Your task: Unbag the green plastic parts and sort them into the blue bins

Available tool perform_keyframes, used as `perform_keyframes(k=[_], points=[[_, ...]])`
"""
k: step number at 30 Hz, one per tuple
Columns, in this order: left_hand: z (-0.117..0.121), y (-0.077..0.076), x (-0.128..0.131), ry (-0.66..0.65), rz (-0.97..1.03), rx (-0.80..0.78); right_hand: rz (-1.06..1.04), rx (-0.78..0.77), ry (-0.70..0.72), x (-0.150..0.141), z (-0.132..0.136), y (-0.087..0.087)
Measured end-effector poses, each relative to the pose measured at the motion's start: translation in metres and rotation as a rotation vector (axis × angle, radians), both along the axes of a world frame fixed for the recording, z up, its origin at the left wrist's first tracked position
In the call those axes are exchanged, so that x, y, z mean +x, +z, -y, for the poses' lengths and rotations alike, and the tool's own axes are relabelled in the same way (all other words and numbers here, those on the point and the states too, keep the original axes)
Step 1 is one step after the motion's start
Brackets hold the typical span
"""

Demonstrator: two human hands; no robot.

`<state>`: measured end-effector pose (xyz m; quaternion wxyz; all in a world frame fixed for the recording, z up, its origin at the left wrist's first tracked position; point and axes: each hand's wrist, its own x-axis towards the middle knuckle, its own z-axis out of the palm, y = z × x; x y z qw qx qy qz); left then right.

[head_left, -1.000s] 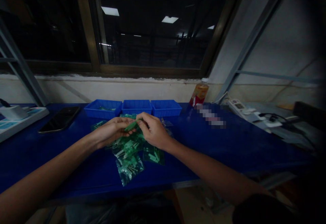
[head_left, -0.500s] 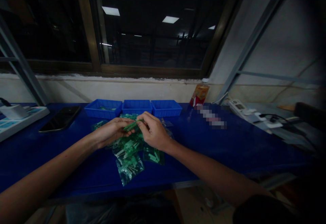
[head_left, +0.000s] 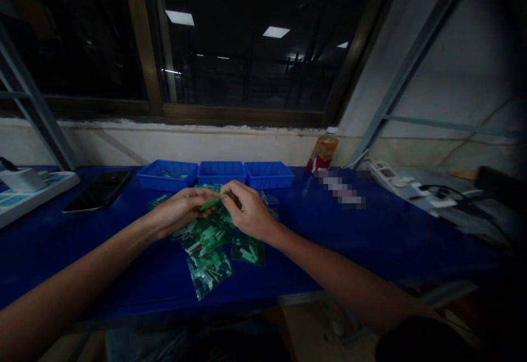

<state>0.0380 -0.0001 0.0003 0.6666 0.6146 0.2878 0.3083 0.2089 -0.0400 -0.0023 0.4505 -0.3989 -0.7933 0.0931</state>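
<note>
Between my two hands is a small green plastic bag (head_left: 211,202), held above a pile of similar bags. My left hand (head_left: 181,210) is closed on its left side, the thumb on top. The fingers of my right hand (head_left: 246,208) pinch the bag's right end. Whatever the bag contains is hard to make out. Below lie several clear-green bags (head_left: 211,271) with pale, slim pieces inside, heaped on the blue table (head_left: 329,241). One bag (head_left: 248,250) rests under my right wrist.
Three blue bins stand behind the pile: a left bin (head_left: 167,183) with some bags inside, a middle bin (head_left: 221,165) and a right bin (head_left: 269,179). A phone (head_left: 97,191) and power strip (head_left: 45,194) are at left. A drink bottle (head_left: 323,153) stands at back right.
My hands stay almost in place, still on the green bag. The bag has turned slightly and looks flatter or more folded. The pile and bins have not moved.
</note>
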Motion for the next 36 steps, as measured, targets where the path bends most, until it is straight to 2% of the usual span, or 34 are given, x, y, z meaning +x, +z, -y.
perform_keyframes(k=[3,6,10,16,20,25,29,36], points=[[-0.001,0.004,-0.002,0.123,-0.002,0.122,-0.059,-0.088,0.011,0.002,-0.003,-0.002],[-0.002,0.008,-0.004,0.264,-0.014,0.329,-0.182,-0.155,0.055,0.002,-0.007,-0.005],[-0.004,0.010,-0.006,0.306,-0.049,0.473,-0.379,-0.318,0.118,0.002,-0.012,-0.005],[-0.002,0.010,-0.006,0.240,-0.096,0.448,-0.549,-0.538,0.151,0.005,-0.016,-0.003],[-0.001,0.011,-0.005,0.249,-0.109,0.437,-0.588,-0.617,0.257,0.007,-0.019,-0.005],[-0.002,0.009,-0.005,0.239,-0.121,0.456,-0.579,-0.688,0.296,0.005,-0.021,-0.008],[-0.002,0.008,-0.005,0.240,-0.126,0.462,-0.582,-0.698,0.275,0.004,-0.022,-0.011],[-0.001,0.008,-0.004,0.211,-0.162,0.512,-0.533,-0.622,0.199,0.002,-0.023,-0.014]])
